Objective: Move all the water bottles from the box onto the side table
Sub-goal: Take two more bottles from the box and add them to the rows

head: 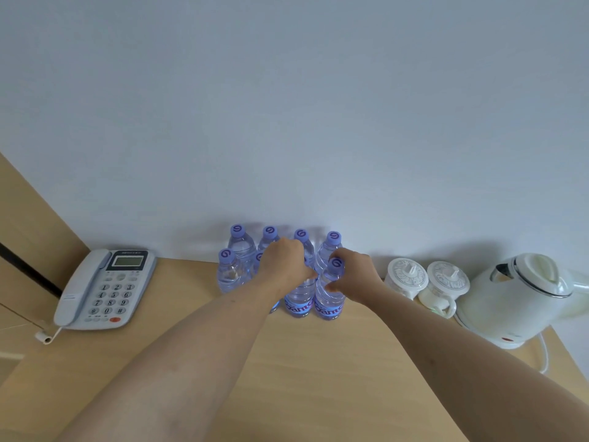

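Observation:
Several clear water bottles with purple caps stand in two rows on the wooden side table, against the white wall. My left hand is closed over the top of a front-row bottle, hiding its cap. My right hand grips the neck of the front-right bottle, whose cap shows beside my fingers. Both held bottles stand upright with their bases on the table. The box is out of view.
A grey desk phone lies at the left of the table. Two white lidded cups and a white electric kettle with its cord stand to the right. A wooden panel rises at the far left.

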Available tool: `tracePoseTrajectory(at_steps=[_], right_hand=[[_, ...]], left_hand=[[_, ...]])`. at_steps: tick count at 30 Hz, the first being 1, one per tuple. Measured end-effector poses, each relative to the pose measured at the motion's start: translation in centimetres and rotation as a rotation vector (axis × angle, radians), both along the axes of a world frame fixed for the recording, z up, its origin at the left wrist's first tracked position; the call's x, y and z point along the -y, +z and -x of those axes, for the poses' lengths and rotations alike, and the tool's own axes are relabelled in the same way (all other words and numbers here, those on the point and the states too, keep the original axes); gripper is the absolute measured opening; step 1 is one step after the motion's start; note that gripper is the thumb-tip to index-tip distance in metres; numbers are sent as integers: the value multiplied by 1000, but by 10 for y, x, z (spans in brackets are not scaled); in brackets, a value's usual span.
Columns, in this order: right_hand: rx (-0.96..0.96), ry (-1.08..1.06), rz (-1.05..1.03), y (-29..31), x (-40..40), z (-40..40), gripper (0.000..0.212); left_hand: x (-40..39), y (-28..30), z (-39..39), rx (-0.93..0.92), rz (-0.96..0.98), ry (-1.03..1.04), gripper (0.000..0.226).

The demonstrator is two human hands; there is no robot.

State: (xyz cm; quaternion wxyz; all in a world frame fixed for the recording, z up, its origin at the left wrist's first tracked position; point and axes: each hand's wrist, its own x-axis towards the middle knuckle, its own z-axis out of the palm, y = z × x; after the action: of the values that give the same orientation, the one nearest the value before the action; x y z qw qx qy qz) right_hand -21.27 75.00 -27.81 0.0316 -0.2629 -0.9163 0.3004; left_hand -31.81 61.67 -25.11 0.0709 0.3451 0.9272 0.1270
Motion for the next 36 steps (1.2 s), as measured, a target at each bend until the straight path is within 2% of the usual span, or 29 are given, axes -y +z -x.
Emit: tracePoseTrajectory(at_steps=[4,5,7,10,13,15,21,36], right_hand=[[84,10,-25,4,-2,0,54],[78,-14,-13,4,-1,1,52],[53,-65,6,4,0,2,46],[31,-78,10,3,3,4,41],[10,-66,0,0,7,6,41],[-14,-78,-11,-1,9,8,43],[-19,-44,8,-1,5,5,38],[-23,-31,49,-7,9,-1,35]], left_hand=[[-1,10,7,68,62,-27,39],[0,12,10,90,90,-56,33],[2,13,14,117,112,-117,35],[5,14,13,65,121,-129,18],[7,13,11,29,85,-67,39],[9,12,11,23,68,-49,43],[4,9,12,56,65,-47,29],[12,7,8,74,17,-29,28]])
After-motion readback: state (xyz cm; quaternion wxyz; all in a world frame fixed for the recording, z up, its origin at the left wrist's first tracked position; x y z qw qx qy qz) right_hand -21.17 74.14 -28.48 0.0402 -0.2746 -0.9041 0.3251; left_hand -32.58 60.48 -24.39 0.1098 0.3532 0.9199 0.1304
